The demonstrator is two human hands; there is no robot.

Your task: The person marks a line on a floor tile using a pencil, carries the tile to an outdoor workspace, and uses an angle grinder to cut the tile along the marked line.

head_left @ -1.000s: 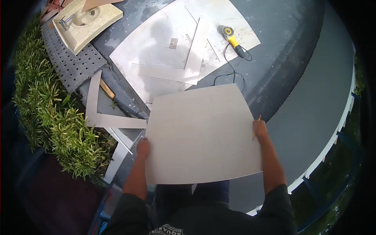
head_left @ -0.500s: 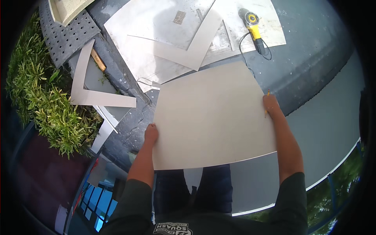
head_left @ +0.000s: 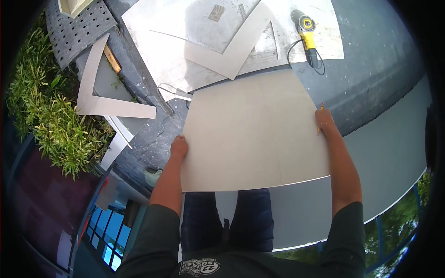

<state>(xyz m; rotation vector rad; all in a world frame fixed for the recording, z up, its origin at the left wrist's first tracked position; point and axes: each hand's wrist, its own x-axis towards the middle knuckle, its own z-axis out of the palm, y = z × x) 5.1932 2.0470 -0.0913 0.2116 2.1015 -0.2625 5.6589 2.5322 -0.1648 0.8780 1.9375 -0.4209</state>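
Left hand [head_left: 179,147] was curled on the left edge of the beige panel [head_left: 255,134], right hand [head_left: 325,121] closed on its right edge plus a pencil [head_left: 322,106], panel out front of the jeans [head_left: 252,215]. Imo an even two-sided grip was key against flex.

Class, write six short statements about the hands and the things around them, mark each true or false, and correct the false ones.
1. The left hand is at one side of the large pale board. True.
2. The pencil is in the left hand. False: it is in the right hand.
3. The power tool is yellow and black. True.
4. The power tool lies on the large pale board. False: it lies beyond it, mostly on the white sheet.
5. A V-shaped pale piece lies near the green plants. True.
6. The grey panel has no holes. False: it is dotted with holes.
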